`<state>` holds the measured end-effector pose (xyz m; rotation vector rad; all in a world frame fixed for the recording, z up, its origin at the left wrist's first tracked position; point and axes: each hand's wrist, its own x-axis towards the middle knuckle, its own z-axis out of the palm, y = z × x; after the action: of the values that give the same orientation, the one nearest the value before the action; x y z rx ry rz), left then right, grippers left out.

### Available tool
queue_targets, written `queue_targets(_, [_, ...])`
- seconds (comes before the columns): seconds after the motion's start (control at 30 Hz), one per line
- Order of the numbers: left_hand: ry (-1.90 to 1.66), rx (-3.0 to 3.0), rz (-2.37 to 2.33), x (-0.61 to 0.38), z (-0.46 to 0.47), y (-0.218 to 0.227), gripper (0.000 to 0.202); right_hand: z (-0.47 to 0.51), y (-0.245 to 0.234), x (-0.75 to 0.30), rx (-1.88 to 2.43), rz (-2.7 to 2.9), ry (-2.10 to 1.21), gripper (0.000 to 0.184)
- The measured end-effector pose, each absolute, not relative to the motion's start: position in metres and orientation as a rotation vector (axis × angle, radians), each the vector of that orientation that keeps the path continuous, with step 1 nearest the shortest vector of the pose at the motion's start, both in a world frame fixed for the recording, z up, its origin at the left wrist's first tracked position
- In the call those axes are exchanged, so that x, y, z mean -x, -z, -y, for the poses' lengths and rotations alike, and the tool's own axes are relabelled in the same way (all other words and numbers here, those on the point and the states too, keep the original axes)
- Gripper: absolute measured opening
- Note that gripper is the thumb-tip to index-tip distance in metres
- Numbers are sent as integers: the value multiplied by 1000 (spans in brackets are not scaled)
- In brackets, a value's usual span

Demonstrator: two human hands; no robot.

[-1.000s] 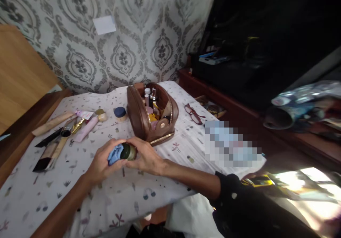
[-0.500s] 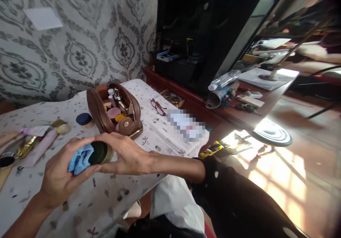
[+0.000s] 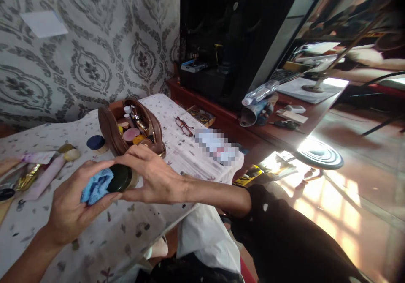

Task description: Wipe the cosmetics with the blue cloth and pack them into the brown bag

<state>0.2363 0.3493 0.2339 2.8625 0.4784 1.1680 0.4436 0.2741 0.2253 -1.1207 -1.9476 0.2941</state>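
Observation:
Above the near part of the table, my left hand is closed round a bunched light-blue cloth, pressing it to a small jar with a dark green lid. My right hand grips the same jar from the other side, thumb below and fingers above. Most of the jar's body is hidden by the fingers. Just behind my right hand stands an open brown cosmetic bag filled with small bottles and round containers. A dark-blue-lidded jar sits left of the bag.
Tubes and other small containers lie at the table's left, where another person's hand shows at the edge. Eyeglasses and a blurred-out flat item lie on the patterned tablecloth. A wooden cabinet stands beyond.
My view has shifted slightly to the right. The right hand has turned a little on the jar; both hands still hold it with the cloth.

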Motion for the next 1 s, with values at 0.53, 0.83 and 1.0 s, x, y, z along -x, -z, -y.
queue_targets(0.53, [-1026,-3531,-394,-263,-383,-222,37,-369,-281,-497,1554,2084,-158,39])
queue_targets(0.83, [-1123,-3498,-378,-261,-386,-216,35,-423,-271,-472,1683,2540,-374,42])
queue_targets(1.0, [-1153,-3455,-399,-261,-388,-211,40,-431,-259,-463,1753,2480,-426,36])
